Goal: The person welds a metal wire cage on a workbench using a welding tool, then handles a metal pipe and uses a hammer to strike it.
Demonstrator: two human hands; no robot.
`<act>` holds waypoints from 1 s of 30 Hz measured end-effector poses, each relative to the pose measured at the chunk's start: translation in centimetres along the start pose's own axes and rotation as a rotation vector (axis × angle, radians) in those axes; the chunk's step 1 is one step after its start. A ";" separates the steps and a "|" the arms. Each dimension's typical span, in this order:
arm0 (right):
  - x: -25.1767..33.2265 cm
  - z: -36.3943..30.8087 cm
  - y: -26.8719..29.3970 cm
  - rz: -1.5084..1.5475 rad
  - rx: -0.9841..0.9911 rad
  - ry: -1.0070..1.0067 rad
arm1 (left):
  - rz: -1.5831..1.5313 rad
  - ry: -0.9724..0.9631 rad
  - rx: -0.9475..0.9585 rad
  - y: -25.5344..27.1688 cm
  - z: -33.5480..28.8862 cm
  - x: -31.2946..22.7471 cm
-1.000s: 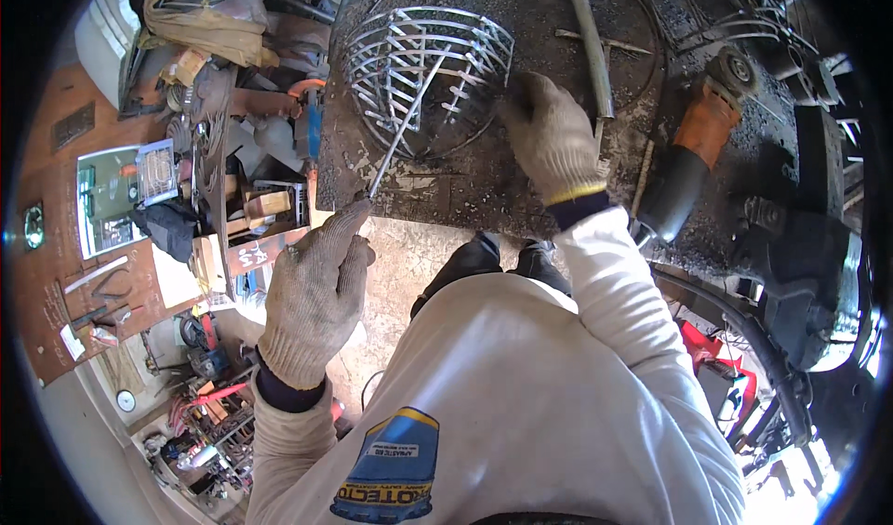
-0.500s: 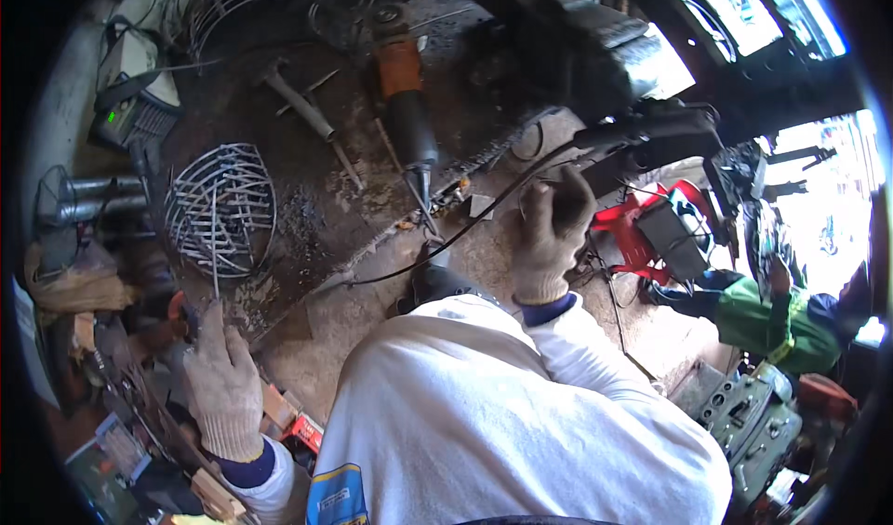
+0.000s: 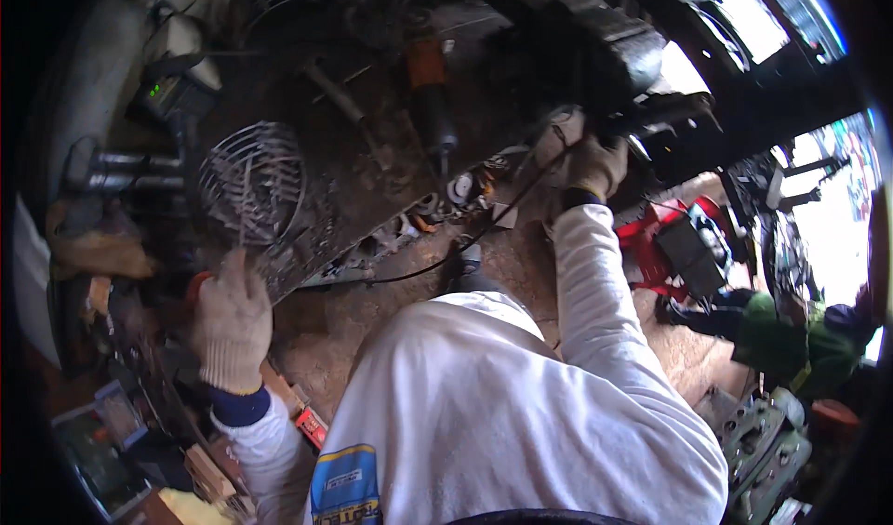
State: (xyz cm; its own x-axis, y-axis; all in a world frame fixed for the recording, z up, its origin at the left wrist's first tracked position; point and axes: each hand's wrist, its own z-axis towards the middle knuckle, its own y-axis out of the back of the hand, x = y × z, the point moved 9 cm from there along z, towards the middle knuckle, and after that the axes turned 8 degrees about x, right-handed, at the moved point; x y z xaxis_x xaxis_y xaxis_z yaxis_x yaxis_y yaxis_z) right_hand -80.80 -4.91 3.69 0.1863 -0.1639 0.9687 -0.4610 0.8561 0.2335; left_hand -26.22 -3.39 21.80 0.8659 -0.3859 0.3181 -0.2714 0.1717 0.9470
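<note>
My left hand (image 3: 234, 325), in a knit work glove, is closed around the thin end of a rod. That rod runs up into a round metal lattice (image 3: 251, 186) of bent strips, lying on the dark workbench (image 3: 344, 195). My right hand (image 3: 595, 167), gloved too, reaches past the bench's front edge beside a dark, heavy vise-like block (image 3: 595, 55). Its fingers curl around something dark that I cannot make out. A black cable (image 3: 532, 190) leads up to this hand from below.
An orange and black angle grinder (image 3: 430, 97) and a hammer (image 3: 337, 93) lie on the bench. A welding machine (image 3: 177, 83) stands at the far left. Right of me are a red plastic chair (image 3: 656, 237) and a person in green (image 3: 777, 339). Scrap crowds the left.
My right hand has moved up and away to the dark block, and its fingers have closed. The view has shifted, and the left hand stays at the rod's end.
</note>
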 end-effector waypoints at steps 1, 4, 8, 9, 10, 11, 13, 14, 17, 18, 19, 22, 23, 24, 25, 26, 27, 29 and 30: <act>0.7 0.2 0.1 -0.051 -0.007 0.057 | 0.074 -0.042 -0.064 0.4 -0.2 -0.6; 1.1 0.7 0.6 -0.341 0.005 -0.036 | -0.011 0.072 -0.046 0.3 -0.1 0.2; 4.3 1.9 1.1 0.219 -0.028 0.040 | -0.227 0.327 0.172 -0.6 0.1 1.8; 5.7 1.8 2.3 0.098 -0.046 0.074 | -0.294 0.351 0.141 0.0 0.2 1.8; 6.6 1.8 2.3 0.286 0.006 0.086 | -0.287 0.405 0.224 -0.4 0.1 2.0; 8.0 1.6 2.6 0.436 0.043 0.141 | -0.278 0.397 0.203 0.1 0.3 1.8; 10.6 -0.2 3.1 0.541 0.218 0.204 | -0.263 0.387 0.174 0.8 0.5 1.6; 12.8 -1.1 3.5 0.355 0.259 0.329 | -0.245 0.376 0.164 1.0 0.5 1.5; 20.0 -7.7 3.3 -0.493 0.213 1.004 | -0.201 0.315 0.138 1.0 0.4 1.1; 21.1 -9.6 2.7 -0.464 0.253 1.129 | -0.186 0.280 0.112 1.1 0.4 0.9; 22.4 -11.7 2.2 -0.450 0.271 1.289 | -0.184 0.259 0.122 0.7 0.4 0.8; 21.5 -12.2 -0.1 0.355 0.567 0.779 | -0.201 0.259 0.085 0.4 0.0 1.0; 20.7 -12.6 -1.9 0.447 0.741 0.532 | -0.179 0.260 0.087 0.3 -0.2 1.0; 20.2 -13.8 -3.7 0.563 0.909 0.334 | -0.166 0.255 0.078 0.3 -0.2 1.0; 20.2 -14.6 -4.8 0.476 0.983 0.234 | -0.154 0.244 0.053 0.5 -0.3 1.0; 20.3 -15.4 -5.8 0.381 1.003 0.237 | -0.140 0.238 0.054 0.6 -0.3 1.0; 20.4 -16.2 -7.0 0.357 1.046 0.228 | -0.129 0.229 0.038 0.8 -0.3 0.9; 20.0 -17.1 -9.3 0.397 1.012 0.215 | -0.143 0.223 0.020 1.2 -0.2 0.9; 19.4 -17.4 -10.3 0.379 1.089 0.153 | -0.165 0.229 0.019 1.4 -0.3 0.9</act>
State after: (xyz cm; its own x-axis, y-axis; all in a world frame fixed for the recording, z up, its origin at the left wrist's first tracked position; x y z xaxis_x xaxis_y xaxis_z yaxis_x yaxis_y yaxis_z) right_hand -57.30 -8.35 18.57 -0.0547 0.1373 0.9890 -0.9976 -0.0490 -0.0483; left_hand -25.73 -3.24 23.37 0.9710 -0.1917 0.1430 -0.1245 0.1055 0.9866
